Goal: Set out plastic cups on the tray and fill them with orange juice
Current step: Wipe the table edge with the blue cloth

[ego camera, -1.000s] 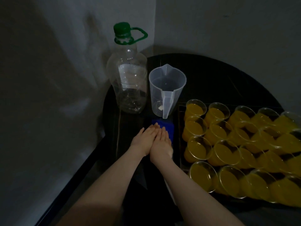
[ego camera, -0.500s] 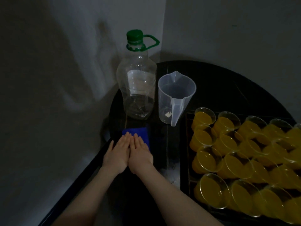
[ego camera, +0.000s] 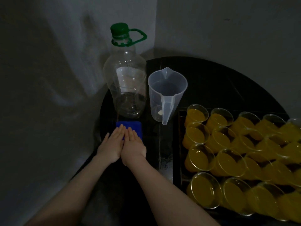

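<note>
My left hand (ego camera: 112, 146) and right hand (ego camera: 133, 146) flat, fingers straight, pressing cloth (ego camera: 129, 128). Cups (ego camera: 228, 154) right of them look full; wipe slowly, avoid bumping tray (ego camera: 176, 160).

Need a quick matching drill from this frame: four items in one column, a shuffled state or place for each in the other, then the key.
Things
1. bottle
2. measuring jug
3. plastic cups
4. blue cloth

States
A. filled with orange juice, packed together on the tray
B. lying flat under the fingertips of both hands
C. clear and empty, green cap on
D. translucent and empty, handle toward the camera

Pairs: 1-C, 2-D, 3-A, 4-B

The left hand and right hand lie side by side, fingers straight, on the near edge of the cloth.
</note>
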